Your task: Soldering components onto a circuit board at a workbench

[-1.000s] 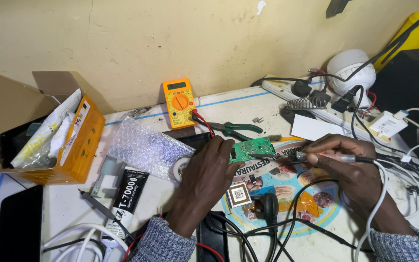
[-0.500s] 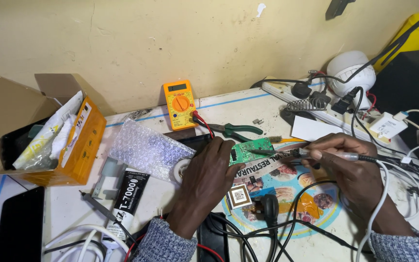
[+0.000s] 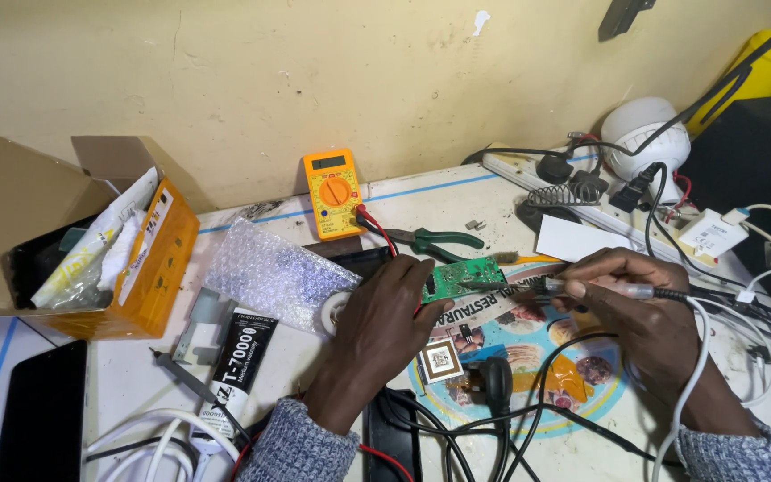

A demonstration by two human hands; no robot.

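My left hand (image 3: 384, 323) presses down on the near left end of a small green circuit board (image 3: 464, 278) lying on the white bench. My right hand (image 3: 635, 314) grips a thin soldering iron (image 3: 582, 287) like a pen, its metal tip resting on the right edge of the board. The iron's black cord trails off to the right. A round printed paper mat (image 3: 528, 344) lies under both hands.
An orange multimeter (image 3: 335, 192) with red and black leads stands behind the board, green-handled pliers (image 3: 435, 240) beside it. Bubble wrap (image 3: 269, 272), a black glue tube (image 3: 238, 366), an open cardboard box (image 3: 73, 241), a black phone (image 3: 39, 411), a power strip (image 3: 582, 192) and tangled cables surround the work spot.
Both hands stay on the board and the iron; only the camera view has shifted slightly.
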